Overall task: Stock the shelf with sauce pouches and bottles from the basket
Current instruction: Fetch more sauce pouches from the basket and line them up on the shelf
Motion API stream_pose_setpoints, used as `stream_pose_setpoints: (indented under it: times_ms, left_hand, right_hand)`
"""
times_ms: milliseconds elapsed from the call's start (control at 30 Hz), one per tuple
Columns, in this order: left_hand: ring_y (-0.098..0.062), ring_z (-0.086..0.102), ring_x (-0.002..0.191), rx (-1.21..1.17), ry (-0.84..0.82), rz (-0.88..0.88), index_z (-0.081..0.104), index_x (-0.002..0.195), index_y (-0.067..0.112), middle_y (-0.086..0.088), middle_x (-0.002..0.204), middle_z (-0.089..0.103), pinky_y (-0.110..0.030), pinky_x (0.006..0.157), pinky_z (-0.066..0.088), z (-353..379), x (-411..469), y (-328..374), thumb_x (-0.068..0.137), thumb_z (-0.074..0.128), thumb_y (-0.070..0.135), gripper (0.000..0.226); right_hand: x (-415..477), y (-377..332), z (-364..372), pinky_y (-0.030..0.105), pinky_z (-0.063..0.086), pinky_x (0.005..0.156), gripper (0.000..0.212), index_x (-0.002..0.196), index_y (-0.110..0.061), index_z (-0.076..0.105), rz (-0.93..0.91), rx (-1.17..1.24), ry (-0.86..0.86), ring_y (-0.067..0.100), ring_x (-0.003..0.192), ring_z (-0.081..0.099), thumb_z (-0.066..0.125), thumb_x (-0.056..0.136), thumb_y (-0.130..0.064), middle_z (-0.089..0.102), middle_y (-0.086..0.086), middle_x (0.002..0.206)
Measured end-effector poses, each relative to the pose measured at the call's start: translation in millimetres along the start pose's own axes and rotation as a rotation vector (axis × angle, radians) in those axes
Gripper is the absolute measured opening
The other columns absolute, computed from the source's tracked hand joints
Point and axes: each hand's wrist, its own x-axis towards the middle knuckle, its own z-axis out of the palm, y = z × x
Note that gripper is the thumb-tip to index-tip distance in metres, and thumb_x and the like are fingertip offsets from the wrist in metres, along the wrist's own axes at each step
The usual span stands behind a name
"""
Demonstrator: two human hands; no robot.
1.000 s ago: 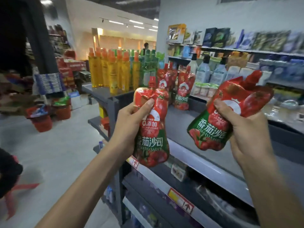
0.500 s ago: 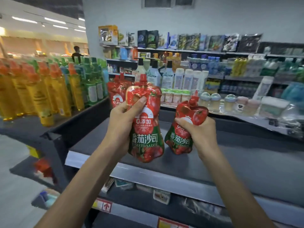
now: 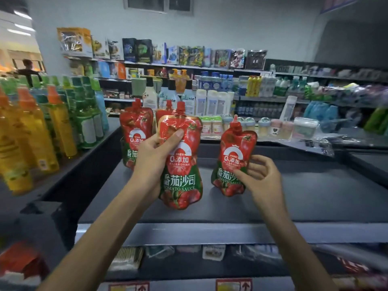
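- Right pouch [image 3: 235, 150] came down onto the shelf [image 3: 315, 196], upright, right grip [image 3: 262, 179] pinching its side
- left grip [image 3: 151, 162] clutched left pouch [image 3: 182, 181], spout up, just beside it

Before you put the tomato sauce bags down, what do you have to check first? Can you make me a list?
1. Left hand holds the front pouch firmly: ok, thumb and fingers wrap round it.
2. Right pouch upright, spout up: ok.
3. Right pouch stands by itself: cannot tell, the right hand pinches its lower side.
4. Room on the shelf: ok, bare grey surface lies to the right.
5. Labels face forward: ok on both, like the back pouches.
6. Front pouch touches the shelf: cannot tell, its bottom hangs near the front edge.
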Motion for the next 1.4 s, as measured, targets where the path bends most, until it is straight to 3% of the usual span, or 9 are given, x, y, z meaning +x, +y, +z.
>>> stream_pose_setpoints:
  times_ms: [167, 300, 400, 500, 833, 1000, 1200, 1300, 1400]
  left_hand:
    - [-0.026, 0.078, 0.091, -0.005, -0.070, 0.006, 0.073, 0.116, 0.010, -0.008, 0.104, 0.080, -0.036, 0.076, 0.063, -9.2, 1.7, -3.4, 0.094, 0.072, 0.027, 0.028]
    - [-0.031, 0.077, 0.097, -0.028, -0.115, 0.026, 0.073, 0.119, 0.008, -0.012, 0.108, 0.079, -0.042, 0.084, 0.063, -14.4, 3.8, -1.6, 0.094, 0.073, 0.024, 0.030]
    - [-0.034, 0.076, 0.099, -0.025, -0.119, 0.052, 0.074, 0.117, 0.006, -0.013, 0.108, 0.079, -0.044, 0.088, 0.062, -17.4, 5.9, 1.1, 0.094, 0.073, 0.022, 0.028]
    - [-0.038, 0.075, 0.101, -0.017, -0.124, 0.057, 0.074, 0.115, 0.004, -0.015, 0.108, 0.079, -0.046, 0.090, 0.062, -22.8, 8.6, 5.2, 0.093, 0.074, 0.020, 0.028]
    - [-0.036, 0.077, 0.092, 0.075, -0.053, 0.053, 0.078, 0.107, -0.002, -0.016, 0.098, 0.080, -0.045, 0.083, 0.064, -32.5, 22.0, 26.7, 0.089, 0.079, 0.019, 0.027]
    - [-0.025, 0.078, 0.092, 0.139, -0.068, 0.067, 0.078, 0.107, 0.005, -0.009, 0.098, 0.081, -0.036, 0.083, 0.064, -34.9, 28.2, 24.0, 0.090, 0.079, 0.022, 0.024]
    - [-0.022, 0.073, 0.095, 0.276, 0.466, 0.062, 0.071, 0.106, 0.018, -0.004, 0.101, 0.076, -0.046, 0.091, 0.060, -93.9, 70.5, -6.2, 0.088, 0.076, 0.026, 0.020]
    - [-0.024, 0.064, 0.103, 0.299, 0.516, -0.133, 0.054, 0.123, 0.012, -0.008, 0.122, 0.064, -0.037, 0.080, 0.055, -113.1, 85.5, -21.9, 0.087, 0.079, 0.019, 0.044]
    - [-0.032, 0.060, 0.116, 0.402, 0.509, -0.242, 0.046, 0.131, 0.011, -0.015, 0.138, 0.053, -0.041, 0.090, 0.054, -119.8, 92.1, -35.7, 0.079, 0.087, 0.018, 0.066]
  right_hand:
    - [-68.6, -13.1, -6.3, 0.038, 0.060, 0.079, 0.033, 0.111, -0.026, 0.062, -0.239, -0.237, 0.272, 0.012, 0.087, 0.066, 0.081, 0.085, -0.017, 0.068, -0.008, 0.098]
    - [-83.2, -39.7, 36.0, 0.021, 0.056, 0.074, 0.038, 0.114, -0.029, 0.065, -0.275, -0.161, -0.072, 0.008, 0.089, 0.067, 0.085, 0.082, -0.030, 0.069, -0.010, 0.097]
    - [-70.7, -45.3, 71.8, 0.022, 0.057, 0.088, 0.059, 0.126, -0.032, 0.061, -0.150, -0.143, -0.343, -0.003, 0.102, 0.067, 0.088, 0.075, -0.041, 0.071, -0.018, 0.111]
    - [-57.3, -43.8, 91.5, 0.034, 0.060, 0.093, 0.046, 0.121, -0.020, 0.069, -0.056, -0.034, -0.496, 0.006, 0.099, 0.074, 0.088, 0.079, -0.024, 0.078, -0.008, 0.107]
    - [-43.6, -25.6, 110.4, 0.031, 0.060, 0.091, 0.044, 0.122, -0.016, 0.068, -0.051, 0.084, -0.588, 0.015, 0.104, 0.074, 0.085, 0.081, -0.014, 0.079, -0.003, 0.110]
    - [-20.9, -17.6, 119.3, 0.036, 0.062, 0.088, 0.042, 0.109, -0.017, 0.078, -0.076, -0.037, -0.471, 0.011, 0.092, 0.076, 0.093, 0.070, -0.018, 0.080, -0.007, 0.096]
    - [20.5, -4.8, 141.2, 0.047, 0.063, 0.082, 0.035, 0.100, -0.012, 0.080, 0.043, 0.014, -0.363, 0.022, 0.088, 0.078, 0.094, 0.068, -0.015, 0.081, 0.001, 0.094]
    - [43.4, -1.0, 158.5, 0.050, 0.063, 0.083, 0.038, 0.104, -0.014, 0.078, 0.091, -0.037, -0.373, 0.024, 0.091, 0.077, 0.094, 0.070, -0.016, 0.080, 0.002, 0.099]
    - [58.4, 5.6, 174.5, 0.050, 0.062, 0.088, 0.040, 0.107, -0.015, 0.077, 0.095, -0.079, -0.381, 0.022, 0.095, 0.076, 0.094, 0.071, -0.017, 0.079, 0.000, 0.103]
